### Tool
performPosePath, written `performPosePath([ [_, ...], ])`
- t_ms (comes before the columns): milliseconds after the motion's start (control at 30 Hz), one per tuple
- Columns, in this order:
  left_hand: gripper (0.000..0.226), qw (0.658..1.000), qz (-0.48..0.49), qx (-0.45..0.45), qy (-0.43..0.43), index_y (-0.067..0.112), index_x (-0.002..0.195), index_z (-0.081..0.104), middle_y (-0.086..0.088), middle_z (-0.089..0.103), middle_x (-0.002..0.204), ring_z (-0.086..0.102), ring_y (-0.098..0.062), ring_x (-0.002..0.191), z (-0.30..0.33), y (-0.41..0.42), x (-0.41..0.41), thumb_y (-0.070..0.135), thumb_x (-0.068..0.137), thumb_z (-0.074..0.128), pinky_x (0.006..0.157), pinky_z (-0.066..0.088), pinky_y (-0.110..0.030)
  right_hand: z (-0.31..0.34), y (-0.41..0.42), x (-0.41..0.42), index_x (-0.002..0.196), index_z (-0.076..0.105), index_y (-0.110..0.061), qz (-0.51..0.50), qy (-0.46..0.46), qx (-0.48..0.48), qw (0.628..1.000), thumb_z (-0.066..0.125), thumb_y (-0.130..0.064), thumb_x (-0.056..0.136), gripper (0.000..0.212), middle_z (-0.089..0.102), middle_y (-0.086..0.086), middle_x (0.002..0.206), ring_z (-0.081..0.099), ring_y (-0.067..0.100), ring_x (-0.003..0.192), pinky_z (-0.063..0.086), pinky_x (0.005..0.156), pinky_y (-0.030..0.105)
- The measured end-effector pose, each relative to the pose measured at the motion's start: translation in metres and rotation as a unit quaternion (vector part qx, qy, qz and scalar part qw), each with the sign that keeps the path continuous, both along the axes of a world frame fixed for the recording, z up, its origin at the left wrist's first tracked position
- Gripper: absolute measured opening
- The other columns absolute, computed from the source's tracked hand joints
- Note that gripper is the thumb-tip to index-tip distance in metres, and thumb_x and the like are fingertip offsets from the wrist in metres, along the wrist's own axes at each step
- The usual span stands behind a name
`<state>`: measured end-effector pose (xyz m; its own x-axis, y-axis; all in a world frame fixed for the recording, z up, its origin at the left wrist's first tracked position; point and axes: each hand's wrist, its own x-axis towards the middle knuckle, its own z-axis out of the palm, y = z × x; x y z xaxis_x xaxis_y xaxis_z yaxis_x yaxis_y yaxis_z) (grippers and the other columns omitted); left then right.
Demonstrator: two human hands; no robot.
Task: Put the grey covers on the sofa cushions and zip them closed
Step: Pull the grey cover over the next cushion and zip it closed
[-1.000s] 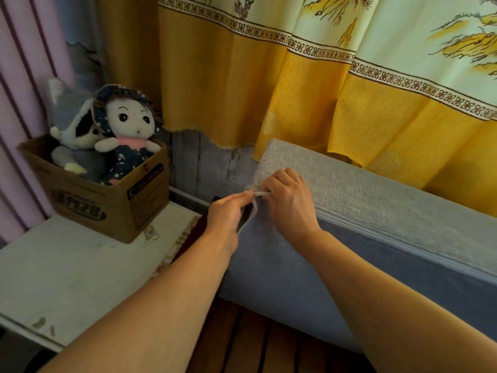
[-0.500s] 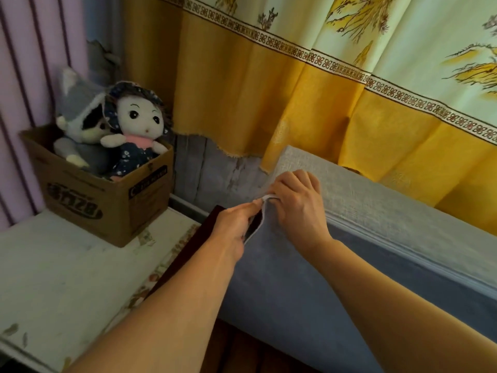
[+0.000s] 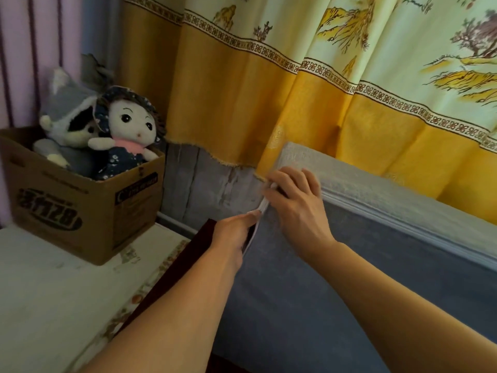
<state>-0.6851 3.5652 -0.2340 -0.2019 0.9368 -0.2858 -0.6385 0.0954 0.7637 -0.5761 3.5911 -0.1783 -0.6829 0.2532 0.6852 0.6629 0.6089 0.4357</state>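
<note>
A long sofa cushion in a grey cover (image 3: 349, 265) stands on edge against the curtain, its pale top face (image 3: 376, 184) running right. A zip seam (image 3: 403, 219) runs along its upper edge. At the cushion's left corner my left hand (image 3: 234, 232) pinches the loose pale edge of the cover's opening. My right hand (image 3: 295, 200) grips the same corner from above, fingers curled over the fabric. The zip pull is hidden under my fingers.
A cardboard box (image 3: 80, 208) with two soft toys (image 3: 107, 130) sits on a white table (image 3: 53, 292) at left. A yellow patterned curtain (image 3: 295, 90) hangs behind the cushion. A dark red strip (image 3: 174, 270) lies between table and cushion.
The view has shifted closer and slightly right. Both hands stay at the cushion's left corner; my left hand has dropped a little lower along the cover's edge.
</note>
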Motion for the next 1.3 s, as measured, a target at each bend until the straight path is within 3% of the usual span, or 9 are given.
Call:
performPosePath([
  [200, 0.014, 1.0, -0.007, 0.001, -0.007, 0.006, 0.089, 0.068, -0.005, 0.066, 0.081, 0.057, -0.013, 0.057, -0.028, 0.012, 0.002, 0.019, 0.084, 0.068, 0.035, 0.041, -0.017, 0.001, 0.011, -0.004, 0.091, 0.065, -0.008, -0.049, -0.037, 0.028, 0.998, 0.058, -0.001, 0.074, 0.019, 0.061, 0.013, 0.105, 0.036, 0.027, 0.11, 0.022, 0.104, 0.048],
  [333, 0.033, 1.0, -0.012, -0.02, 0.013, 0.002, 0.111, 0.064, -0.002, 0.056, 0.099, 0.044, -0.009, 0.064, -0.061, 0.018, 0.002, 0.021, 0.084, 0.069, 0.05, 0.037, -0.024, -0.009, 0.002, -0.012, 0.086, 0.065, -0.007, -0.06, -0.004, 0.06, 0.996, 0.053, -0.001, 0.078, 0.015, 0.063, 0.013, 0.106, 0.05, 0.03, 0.113, 0.029, 0.106, 0.053],
  [500, 0.068, 1.0, 0.005, -0.021, 0.002, 0.006, 0.129, 0.053, -0.007, 0.052, 0.131, 0.046, -0.019, 0.096, -0.079, 0.03, 0.002, 0.031, 0.072, 0.08, 0.066, 0.041, -0.023, -0.041, 0.002, 0.006, 0.126, 0.057, -0.004, -0.1, -0.147, 0.078, 0.981, 0.029, -0.01, 0.083, 0.052, 0.052, 0.009, 0.137, 0.041, 0.03, 0.132, 0.019, 0.11, 0.056],
  [633, 0.068, 1.0, 0.016, -0.009, -0.003, 0.01, 0.124, 0.056, -0.002, 0.052, 0.118, 0.044, -0.018, 0.097, -0.092, 0.039, 0.001, 0.034, 0.067, 0.083, 0.082, 0.044, -0.033, -0.049, 0.007, 0.013, 0.129, 0.054, -0.004, -0.131, -0.177, 0.089, 0.971, 0.026, -0.012, 0.083, 0.054, 0.052, 0.009, 0.136, 0.038, 0.028, 0.134, 0.015, 0.109, 0.058],
  [700, 0.05, 0.997, 0.038, -0.038, 0.046, 0.004, 0.106, 0.063, -0.004, 0.057, 0.106, 0.05, -0.02, 0.093, -0.104, 0.042, 0.001, 0.032, 0.069, 0.081, 0.087, 0.05, -0.037, -0.051, 0.007, 0.01, 0.128, 0.055, -0.003, -0.134, -0.164, 0.089, 0.973, 0.024, -0.011, 0.084, 0.054, 0.053, 0.01, 0.135, 0.038, 0.029, 0.135, 0.012, 0.109, 0.058],
  [800, 0.033, 0.989, 0.064, -0.081, 0.102, 0.007, 0.07, 0.055, -0.008, 0.059, 0.079, 0.057, -0.025, 0.077, -0.124, 0.039, 0.002, 0.029, 0.07, 0.081, 0.083, 0.054, -0.044, -0.053, 0.006, 0.011, 0.128, 0.055, -0.003, -0.133, -0.155, 0.095, 0.974, 0.023, -0.011, 0.086, 0.053, 0.053, 0.01, 0.136, 0.037, 0.029, 0.135, 0.013, 0.109, 0.057],
  [900, 0.035, 0.985, 0.071, -0.107, 0.119, 0.01, 0.062, 0.05, -0.006, 0.054, 0.071, 0.054, -0.021, 0.068, -0.143, 0.042, 0.004, 0.026, 0.072, 0.079, 0.077, 0.054, -0.038, -0.054, 0.007, 0.012, 0.13, 0.053, -0.003, -0.133, -0.153, 0.103, 0.974, 0.022, -0.011, 0.084, 0.056, 0.051, 0.01, 0.138, 0.035, 0.028, 0.136, 0.013, 0.11, 0.054],
  [1133, 0.043, 0.952, 0.054, -0.22, 0.204, -0.003, 0.104, 0.061, -0.017, 0.064, 0.1, 0.063, -0.031, 0.089, -0.19, 0.046, 0.006, 0.02, 0.07, 0.075, 0.076, 0.057, -0.037, -0.057, 0.012, 0.012, 0.132, 0.05, -0.002, -0.128, -0.121, 0.107, 0.979, 0.021, -0.012, 0.085, 0.056, 0.049, 0.01, 0.139, 0.032, 0.027, 0.138, 0.01, 0.113, 0.05],
  [1300, 0.029, 0.964, 0.083, -0.173, 0.186, -0.002, 0.097, 0.064, -0.018, 0.066, 0.087, 0.059, -0.023, 0.065, -0.203, 0.043, 0.014, 0.017, 0.076, 0.072, 0.058, 0.05, -0.029, -0.058, 0.015, 0.013, 0.134, 0.049, -0.004, -0.118, -0.125, 0.105, 0.979, 0.021, -0.012, 0.088, 0.054, 0.046, 0.009, 0.142, 0.029, 0.026, 0.14, 0.008, 0.114, 0.048],
])
